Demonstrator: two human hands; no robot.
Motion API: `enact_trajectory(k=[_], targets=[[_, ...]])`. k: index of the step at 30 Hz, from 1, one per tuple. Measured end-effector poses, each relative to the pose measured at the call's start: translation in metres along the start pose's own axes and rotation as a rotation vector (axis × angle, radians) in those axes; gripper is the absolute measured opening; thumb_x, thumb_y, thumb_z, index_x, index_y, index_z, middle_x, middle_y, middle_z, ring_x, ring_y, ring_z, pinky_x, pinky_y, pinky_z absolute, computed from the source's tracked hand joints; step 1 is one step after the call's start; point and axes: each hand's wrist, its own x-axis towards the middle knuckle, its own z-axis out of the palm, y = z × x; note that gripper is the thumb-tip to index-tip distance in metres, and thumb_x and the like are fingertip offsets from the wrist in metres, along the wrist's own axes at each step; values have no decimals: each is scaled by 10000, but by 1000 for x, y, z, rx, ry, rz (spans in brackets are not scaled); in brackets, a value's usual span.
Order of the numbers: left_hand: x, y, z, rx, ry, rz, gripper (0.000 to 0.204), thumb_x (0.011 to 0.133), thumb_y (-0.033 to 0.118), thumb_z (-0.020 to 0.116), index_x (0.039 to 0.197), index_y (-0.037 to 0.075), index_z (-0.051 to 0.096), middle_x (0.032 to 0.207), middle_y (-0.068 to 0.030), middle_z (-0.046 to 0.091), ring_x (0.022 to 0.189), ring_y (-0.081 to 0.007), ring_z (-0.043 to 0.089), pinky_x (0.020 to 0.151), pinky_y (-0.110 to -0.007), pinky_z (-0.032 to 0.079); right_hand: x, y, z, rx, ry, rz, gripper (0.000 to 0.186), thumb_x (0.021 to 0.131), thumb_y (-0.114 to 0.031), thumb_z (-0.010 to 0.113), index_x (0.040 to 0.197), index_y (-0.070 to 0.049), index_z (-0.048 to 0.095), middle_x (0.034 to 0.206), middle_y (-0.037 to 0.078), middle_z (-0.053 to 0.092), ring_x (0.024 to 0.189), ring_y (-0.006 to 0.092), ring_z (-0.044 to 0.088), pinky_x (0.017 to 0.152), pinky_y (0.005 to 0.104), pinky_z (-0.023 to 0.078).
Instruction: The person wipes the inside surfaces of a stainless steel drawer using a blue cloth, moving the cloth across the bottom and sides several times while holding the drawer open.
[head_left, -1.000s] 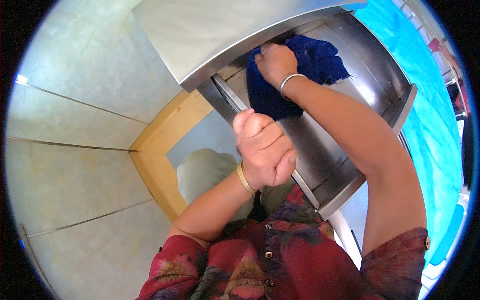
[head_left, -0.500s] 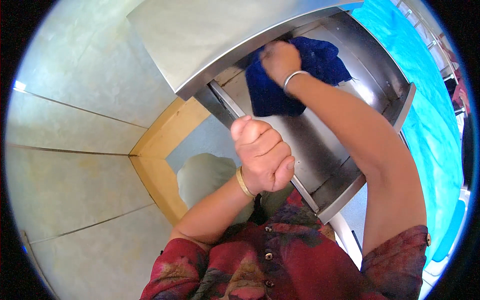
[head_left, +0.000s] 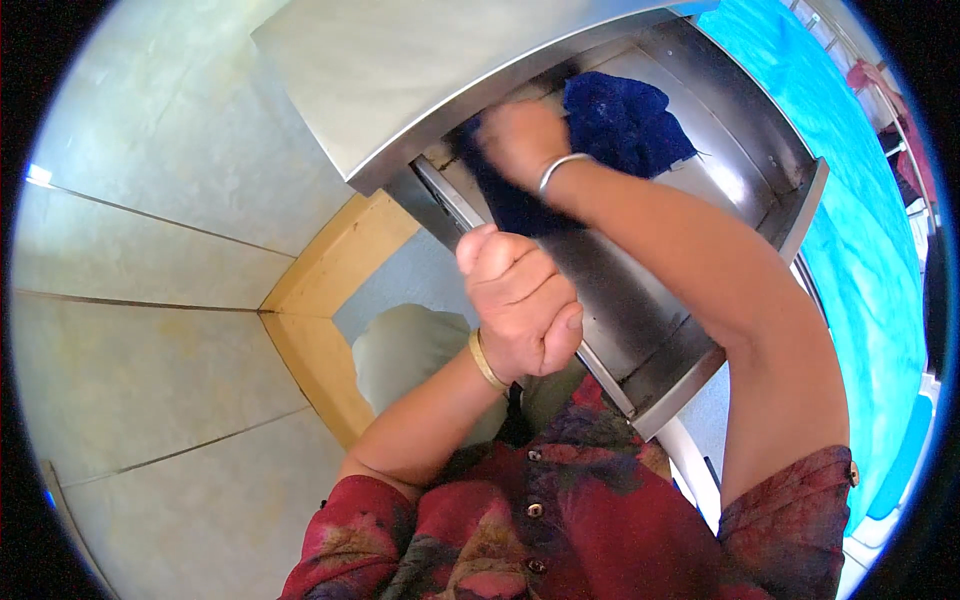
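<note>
An open stainless steel drawer [head_left: 650, 285] holds a dark blue cloth [head_left: 620, 125] at its back. My right hand [head_left: 522, 142], with a silver bangle at the wrist, rests on the cloth's left part; motion smears its fingers. My left hand [head_left: 518, 298], wearing a gold bangle, is a closed fist gripped on the drawer's near left side rail [head_left: 450, 200], whose part under the fingers is hidden.
A metal panel [head_left: 390, 60] overhangs the drawer. Pale wall panels [head_left: 160, 380] with a yellow skirting [head_left: 300, 340] stand left. My bent knee [head_left: 395, 355] is below. A bright blue covering [head_left: 865, 300] lies right, with metal rails [head_left: 890, 120] beyond.
My right hand has moved left and slightly down, drawing part of the cloth with it across the drawer floor. My left hand has barely shifted on the rail.
</note>
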Motion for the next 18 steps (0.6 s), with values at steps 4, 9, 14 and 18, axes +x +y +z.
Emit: enact_trajectory(k=[4, 9, 14, 18], targets=[[2, -2, -4, -9, 36, 20, 158, 577, 258, 543, 549, 110, 493, 609, -33, 431, 646, -221, 462, 762, -424, 310, -6, -31, -2, 32, 65, -226, 174, 713, -144, 530, 741, -49, 672, 805, 193, 636, 739, 341, 631, 681, 428, 509], [7, 0, 0, -10, -15, 20, 196, 690, 265, 466, 558, 121, 486, 626, -37, 463, 662, -226, 448, 814, -416, 284, 8, 40, -13, -3, 176, 69, 226, 746, -236, 548, 740, -46, 671, 770, 188, 634, 760, 331, 627, 693, 430, 504], [1, -2, -2, 17, -19, 9, 198, 695, 266, 462, 563, 121, 488, 627, -37, 463, 676, -224, 446, 808, -416, 283, -1, -15, -3, 143, 165, -98, 228, 737, -231, 559, 741, -19, 643, 770, 196, 612, 729, 348, 601, 702, 425, 484], [2, -3, -4, 11, 11, 34, 201, 701, 267, 459, 563, 125, 488, 626, -35, 463, 684, -219, 450, 811, -416, 283, -2, -33, -6, 323, 285, -111, 211, 734, -215, 564, 782, -31, 655, 782, 186, 618, 744, 350, 602, 703, 407, 488]])
